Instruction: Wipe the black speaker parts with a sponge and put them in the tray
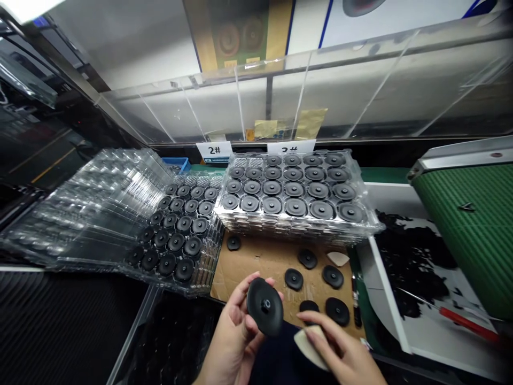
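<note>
Tilted up over the front edge of the cardboard sheet, a black oval disc with a small central stem is gripped by the edge in my left hand. My right hand, just to the right, pinches a cream-coloured wedge-shaped pad. The disc and the pad are apart. Several similar black discs lie loose on the cardboard, one partly hidden behind my right fingers. A second cream pad lies near the cardboard's right corner.
Behind the cardboard stands a stack of clear trays filled with black discs. Another disc tray and clear plastic trays stand at left. A white bin of black scraps, a red-handled tool and a green conveyor belt are at right.
</note>
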`<state>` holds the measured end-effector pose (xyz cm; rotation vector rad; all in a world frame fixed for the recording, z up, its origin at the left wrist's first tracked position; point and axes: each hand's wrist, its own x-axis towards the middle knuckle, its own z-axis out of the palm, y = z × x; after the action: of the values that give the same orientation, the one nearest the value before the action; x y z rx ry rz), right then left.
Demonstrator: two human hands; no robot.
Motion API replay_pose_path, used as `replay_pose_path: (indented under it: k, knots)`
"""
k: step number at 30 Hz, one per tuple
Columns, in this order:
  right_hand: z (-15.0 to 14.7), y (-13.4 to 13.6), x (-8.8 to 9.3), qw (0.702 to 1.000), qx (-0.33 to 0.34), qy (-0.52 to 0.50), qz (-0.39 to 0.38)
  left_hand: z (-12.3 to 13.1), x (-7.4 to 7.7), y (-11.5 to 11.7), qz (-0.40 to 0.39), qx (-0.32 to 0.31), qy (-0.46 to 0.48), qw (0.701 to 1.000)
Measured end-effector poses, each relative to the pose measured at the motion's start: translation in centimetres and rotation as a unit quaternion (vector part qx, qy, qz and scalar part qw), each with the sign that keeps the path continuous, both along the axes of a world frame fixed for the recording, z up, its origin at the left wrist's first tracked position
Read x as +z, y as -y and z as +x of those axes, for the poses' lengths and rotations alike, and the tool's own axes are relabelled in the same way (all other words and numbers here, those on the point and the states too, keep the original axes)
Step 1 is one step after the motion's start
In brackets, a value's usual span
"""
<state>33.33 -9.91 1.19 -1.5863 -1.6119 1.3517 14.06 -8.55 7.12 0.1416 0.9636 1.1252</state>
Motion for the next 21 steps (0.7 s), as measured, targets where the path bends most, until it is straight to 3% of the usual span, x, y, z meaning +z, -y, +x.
replay_pose_path:
  k: [3, 5, 7, 8, 11, 12, 15, 17, 19, 21]
  knots:
    - [-1.6, -2.8, 3.8, 0.995, -0.033, -0.067, 0.065, 0.4, 0.4, 0.0, -0.008, 0.009, -0.026, 1.000]
    - [-3.1, -4.0, 6.1, 0.977, -0.038, -0.105, 0.179, 0.6, 0.4, 0.0, -0.009, 0.006, -0.031, 0.999]
    - [-4.6, -4.7, 7.8, 0.948, 0.003, -0.137, 0.286, 0.6, 0.3, 0.1, -0.013, -0.001, -0.028, 1.000]
    - [-5.1, -4.8, 8.4, 0.943, 0.046, -0.141, 0.299, 0.6, 0.3, 0.1, -0.016, 0.001, -0.030, 0.999]
    - [-5.9, -5.0, 9.2, 0.955, 0.156, -0.115, 0.225, 0.5, 0.2, 0.1, -0.021, 0.035, -0.048, 0.998]
    - [-6.1, -5.0, 9.2, 0.960, 0.151, -0.107, 0.212, 0.5, 0.2, 0.1, -0.018, 0.041, -0.048, 0.998]
    - [-6.0, -5.0, 9.0, 0.947, 0.077, -0.137, 0.280, 0.8, 0.3, 0.1, -0.001, 0.025, -0.034, 0.999]
    - [-5.2, -4.9, 9.1, 0.941, 0.117, -0.156, 0.277, 0.7, 0.4, 0.2, 0.007, 0.011, -0.031, 0.999]
    - [-3.9, -4.8, 9.3, 0.946, 0.196, -0.136, 0.218, 0.4, 0.3, 0.4, 0.011, 0.001, -0.023, 1.000]
    - [-2.7, -4.7, 9.4, 0.959, 0.206, -0.075, 0.179, 0.0, 0.2, 0.6, 0.009, -0.016, -0.011, 1.000]
